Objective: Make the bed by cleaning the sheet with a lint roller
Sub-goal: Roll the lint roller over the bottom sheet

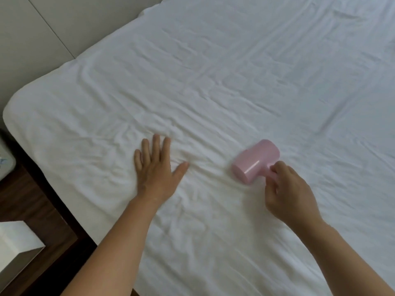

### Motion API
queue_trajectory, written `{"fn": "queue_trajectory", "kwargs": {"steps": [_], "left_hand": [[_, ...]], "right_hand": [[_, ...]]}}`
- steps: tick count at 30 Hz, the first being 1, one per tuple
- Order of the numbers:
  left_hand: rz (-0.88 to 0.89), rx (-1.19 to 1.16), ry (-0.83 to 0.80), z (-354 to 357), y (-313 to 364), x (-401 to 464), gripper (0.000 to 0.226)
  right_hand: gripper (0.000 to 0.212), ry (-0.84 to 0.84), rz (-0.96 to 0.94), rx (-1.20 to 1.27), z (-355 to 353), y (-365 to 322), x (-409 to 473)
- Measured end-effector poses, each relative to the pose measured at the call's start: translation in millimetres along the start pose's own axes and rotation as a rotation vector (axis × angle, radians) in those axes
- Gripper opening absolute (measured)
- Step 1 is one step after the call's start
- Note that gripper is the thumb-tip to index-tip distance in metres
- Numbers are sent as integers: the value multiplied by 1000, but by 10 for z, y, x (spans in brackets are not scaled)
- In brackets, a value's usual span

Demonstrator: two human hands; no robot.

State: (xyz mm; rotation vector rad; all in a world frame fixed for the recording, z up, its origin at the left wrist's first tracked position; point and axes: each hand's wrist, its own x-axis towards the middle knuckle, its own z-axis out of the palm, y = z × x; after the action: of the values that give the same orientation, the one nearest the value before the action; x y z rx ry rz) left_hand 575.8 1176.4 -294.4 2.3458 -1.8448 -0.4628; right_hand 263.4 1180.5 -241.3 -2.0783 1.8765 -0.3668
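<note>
— Looking down at the bed: where is the lint roller (256, 162)?

— Lying on the white sheet (235, 82), toward the near right part of the mattress. It is pink, with a drum-shaped head that points up and to the left, and a short handle running back toward the person.

— Who holds it?

— The right hand (288, 190) grips the handle, fingers curled round it just behind the head. The head looks slightly blurred, so I cannot say for sure whether it presses flat on the cloth or sits just above it.

— And the other hand?

— The left hand (155, 169) lies flat on the sheet, palm down, fingers straight and spread, thumb out toward the roller. It holds nothing. The two hands are apart, with a stretch of wrinkled fabric between them.

— How does the sheet look?

— Creased all over, with small folds bunching around the left hand and between the hands.

— Anything beside the bed?

— On the left, a dark wooden floor (32, 201), and a white box (19, 238) near the lower left corner. A pale wall (42, 28) runs along the far left edge of the mattress.
</note>
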Motion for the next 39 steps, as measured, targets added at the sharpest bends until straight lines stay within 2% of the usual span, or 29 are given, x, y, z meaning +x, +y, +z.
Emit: {"fn": "queue_trajectory", "kwargs": {"steps": [3, 7, 12, 16, 19, 24, 26, 31, 35, 39], "left_hand": [[86, -38, 217, 162, -62, -105, 80], [100, -219, 391, 276, -100, -66, 80], [100, -302, 404, 327, -137, -52, 85], [77, -320, 380, 345, -121, -47, 78], [79, -308, 387, 359, -136, -48, 75], [93, -315, 404, 364, -148, -46, 74], [89, -297, 410, 367, -148, -41, 71], [100, -244, 430, 384, -140, -37, 64], [86, -229, 423, 398, -159, -31, 64], [96, -220, 459, 407, -150, -31, 62]], "right_hand": [[25, -3, 85, -28, -97, 6, -175], [21, -22, -68, -74, 8, -250, 286], [11, -122, -366, -16, 483, -1081, 1513], [18, -190, -421, -18, 723, -1763, 2031], [21, -189, -380, -14, 635, -1584, 1851], [20, -146, -196, -158, 30, -485, 847], [20, -157, -141, -217, -191, -293, 637], [13, -68, -240, -94, -52, -745, 936], [16, -114, -317, 1, 429, -1326, 1287], [12, -94, -259, 1, 374, -868, 847]]}}
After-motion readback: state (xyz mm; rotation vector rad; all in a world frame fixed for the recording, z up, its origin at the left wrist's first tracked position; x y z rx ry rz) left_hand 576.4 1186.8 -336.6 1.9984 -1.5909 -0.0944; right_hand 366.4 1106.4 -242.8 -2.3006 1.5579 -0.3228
